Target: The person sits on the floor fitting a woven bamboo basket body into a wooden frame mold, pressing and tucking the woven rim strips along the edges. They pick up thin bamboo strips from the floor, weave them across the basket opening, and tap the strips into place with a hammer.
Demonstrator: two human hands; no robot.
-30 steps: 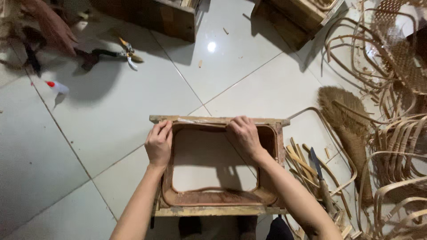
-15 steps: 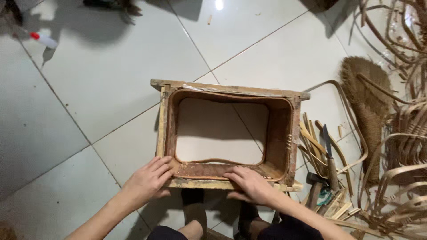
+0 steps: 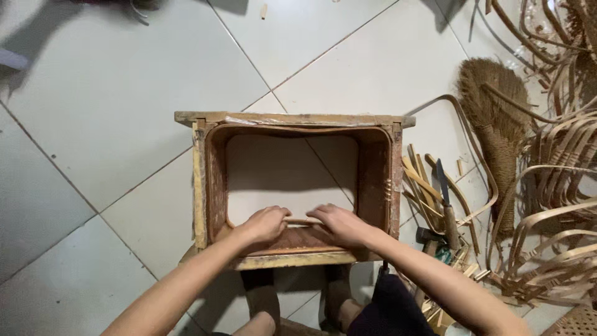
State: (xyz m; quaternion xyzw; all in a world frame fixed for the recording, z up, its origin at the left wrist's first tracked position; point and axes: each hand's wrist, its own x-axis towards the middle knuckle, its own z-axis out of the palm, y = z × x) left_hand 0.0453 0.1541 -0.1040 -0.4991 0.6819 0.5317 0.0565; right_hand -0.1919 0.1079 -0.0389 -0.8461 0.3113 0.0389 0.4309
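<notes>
Both my hands sit inside the frame point(image 3: 292, 186), an open wooden box form standing on the tiled floor point(image 3: 112, 99). My left hand point(image 3: 264, 224) and right hand point(image 3: 339, 225) curl, knuckles up, over a thin strip point(image 3: 303, 221) lying along the frame's near inner edge; fingers look bent and pressing down on it, probably to seat it against the form. Whether they fully pinch it I cannot tell. Right of the frame lie loose rattan strips point(image 3: 559, 186), a knife point(image 3: 443, 186), a hammer point(image 3: 429, 236) and a brush point(image 3: 494, 106), within reach. No packages or labels show near the frame.
</notes>
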